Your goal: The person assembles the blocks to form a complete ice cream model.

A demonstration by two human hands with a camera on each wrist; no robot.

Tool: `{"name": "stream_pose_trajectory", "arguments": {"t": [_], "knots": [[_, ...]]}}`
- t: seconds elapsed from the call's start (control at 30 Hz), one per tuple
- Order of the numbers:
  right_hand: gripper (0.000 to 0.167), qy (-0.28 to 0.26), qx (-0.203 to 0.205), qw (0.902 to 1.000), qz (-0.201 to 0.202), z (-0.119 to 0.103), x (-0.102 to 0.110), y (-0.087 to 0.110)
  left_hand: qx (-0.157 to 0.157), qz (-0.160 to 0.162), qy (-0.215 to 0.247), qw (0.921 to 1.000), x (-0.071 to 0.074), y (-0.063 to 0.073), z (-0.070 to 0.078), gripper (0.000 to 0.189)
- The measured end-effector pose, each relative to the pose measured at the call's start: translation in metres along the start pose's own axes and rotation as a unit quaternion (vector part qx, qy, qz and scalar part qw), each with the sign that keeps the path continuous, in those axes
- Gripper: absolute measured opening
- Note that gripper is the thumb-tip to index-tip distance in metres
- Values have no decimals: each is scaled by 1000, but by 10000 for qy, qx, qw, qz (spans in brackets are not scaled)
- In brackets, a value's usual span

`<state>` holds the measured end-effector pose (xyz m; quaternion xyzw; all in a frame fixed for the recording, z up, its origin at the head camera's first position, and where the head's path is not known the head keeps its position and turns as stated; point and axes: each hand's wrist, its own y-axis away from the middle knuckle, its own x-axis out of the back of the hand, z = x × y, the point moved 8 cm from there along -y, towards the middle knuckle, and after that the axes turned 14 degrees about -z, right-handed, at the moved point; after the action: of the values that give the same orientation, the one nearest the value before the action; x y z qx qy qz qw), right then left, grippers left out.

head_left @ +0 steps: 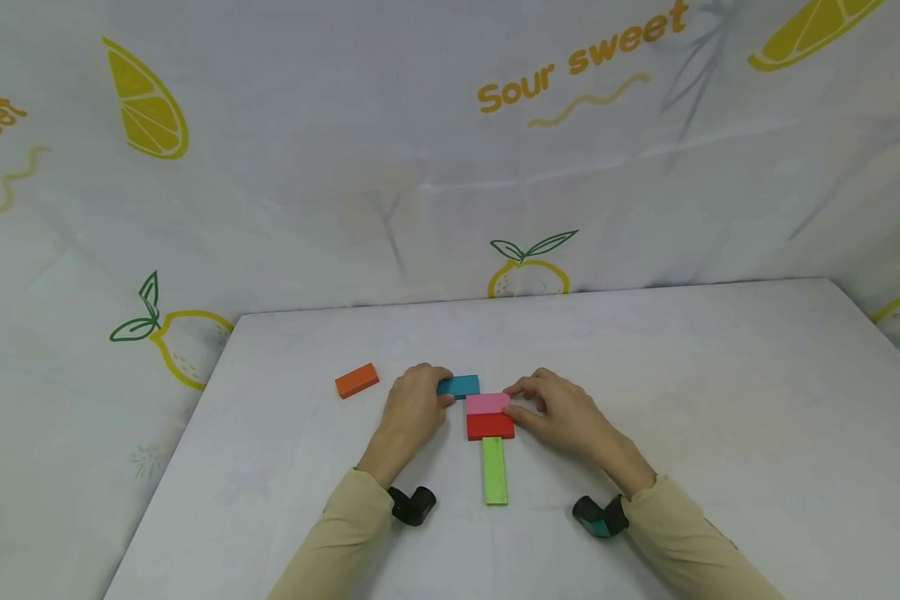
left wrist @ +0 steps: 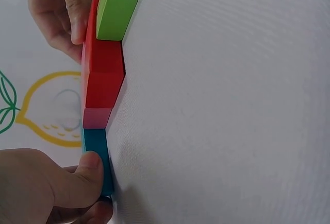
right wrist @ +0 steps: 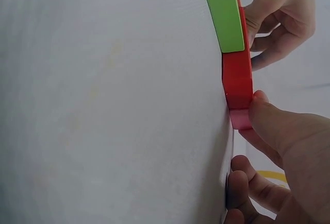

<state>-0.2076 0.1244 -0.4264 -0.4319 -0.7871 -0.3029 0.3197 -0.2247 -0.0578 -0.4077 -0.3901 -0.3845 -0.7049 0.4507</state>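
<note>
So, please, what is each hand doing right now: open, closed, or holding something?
Left hand: holding the blue rectangular block.
Right hand: pinching the pink rectangular block at its right end.

A near-to-far line of pieces lay between the bare left hand (head_left: 411,410) and the bare right hand (head_left: 564,414).
On the flat white tabletop (head_left: 720,400), a long light-green rectangular block (head_left: 494,472) lay nearest, its far end at a red rectangular block (head_left: 490,427); a pink rectangular block (head_left: 487,404) adjoined the red one's far side. A blue rectangular block (head_left: 460,386) sat just beyond, offset left, beside the left hand; the right hand was at the pink block's right end. An orange rectangular block (head_left: 357,381) lay farther left, apart.
</note>
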Motion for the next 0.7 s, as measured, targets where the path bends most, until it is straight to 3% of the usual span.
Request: {"name": "stream_pose_trajectory", "arguments": {"t": [0.7], "knots": [[31,-9,-31,10000,15,-1,1,2,9,17,-72,10000,-1,0,2,34]]}}
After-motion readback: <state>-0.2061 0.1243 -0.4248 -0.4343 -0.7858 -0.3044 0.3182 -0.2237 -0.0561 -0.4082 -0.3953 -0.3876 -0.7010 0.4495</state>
